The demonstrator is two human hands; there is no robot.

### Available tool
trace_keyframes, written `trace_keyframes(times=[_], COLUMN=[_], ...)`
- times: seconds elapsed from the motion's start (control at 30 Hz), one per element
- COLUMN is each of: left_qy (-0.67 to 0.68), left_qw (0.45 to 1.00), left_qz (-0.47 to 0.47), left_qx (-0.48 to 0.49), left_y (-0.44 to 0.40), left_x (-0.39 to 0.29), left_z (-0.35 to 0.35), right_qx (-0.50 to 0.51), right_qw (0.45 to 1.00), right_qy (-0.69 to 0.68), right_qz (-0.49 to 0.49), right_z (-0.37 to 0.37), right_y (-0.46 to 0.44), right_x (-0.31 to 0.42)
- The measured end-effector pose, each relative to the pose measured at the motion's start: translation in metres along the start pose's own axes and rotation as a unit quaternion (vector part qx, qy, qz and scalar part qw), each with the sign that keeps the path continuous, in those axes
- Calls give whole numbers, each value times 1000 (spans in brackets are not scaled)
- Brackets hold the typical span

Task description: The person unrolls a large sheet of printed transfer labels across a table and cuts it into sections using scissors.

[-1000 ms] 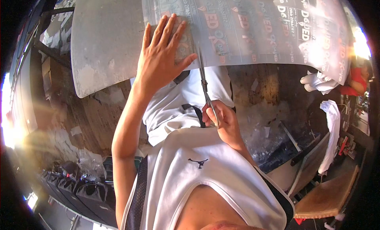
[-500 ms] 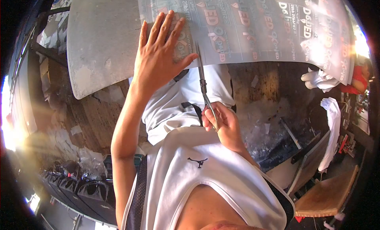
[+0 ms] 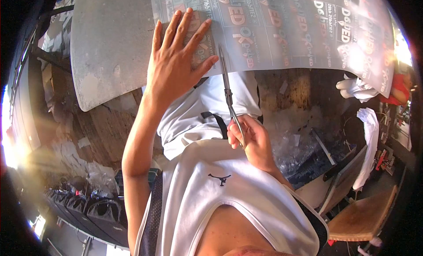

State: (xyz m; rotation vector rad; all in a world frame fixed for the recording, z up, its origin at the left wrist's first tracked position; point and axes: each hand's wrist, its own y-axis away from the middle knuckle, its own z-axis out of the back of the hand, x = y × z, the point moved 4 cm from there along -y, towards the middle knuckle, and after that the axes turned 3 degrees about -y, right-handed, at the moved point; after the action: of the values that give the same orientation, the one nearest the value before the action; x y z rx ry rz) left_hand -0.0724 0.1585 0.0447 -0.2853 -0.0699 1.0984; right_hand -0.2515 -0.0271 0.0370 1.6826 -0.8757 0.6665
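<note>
My left hand lies flat with fingers spread, pressing on a printed translucent plastic sheet that rests over a grey board. In my right hand is a pair of metal scissors, held by the handles. The blades point away from me, close together, with their tips over the sheet just right of my left thumb. Whether the lower blade lies under the sheet I cannot tell.
A rolled white cloth or sheet hangs at the right, near a wooden stool seat. Crumpled clear plastic lies on the wooden floor. Black folded items are at the lower left. Part of a person in red shows at far right.
The printed sheet has shifted slightly right relative to the view. My left hand has moved a little left, and my right hand with the scissors slightly right and toward me.
</note>
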Motion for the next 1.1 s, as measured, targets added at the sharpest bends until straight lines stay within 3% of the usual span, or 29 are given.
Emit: trace_keyframes(times=[1.1], left_qy=[62], left_qw=[998], left_qz=[14], left_qx=[2], left_y=[-2], left_x=[1], left_z=[7], right_qx=[-6], right_qw=[998], right_qy=[46], right_qz=[39], right_z=[-6], right_y=[-36], right_x=[22])
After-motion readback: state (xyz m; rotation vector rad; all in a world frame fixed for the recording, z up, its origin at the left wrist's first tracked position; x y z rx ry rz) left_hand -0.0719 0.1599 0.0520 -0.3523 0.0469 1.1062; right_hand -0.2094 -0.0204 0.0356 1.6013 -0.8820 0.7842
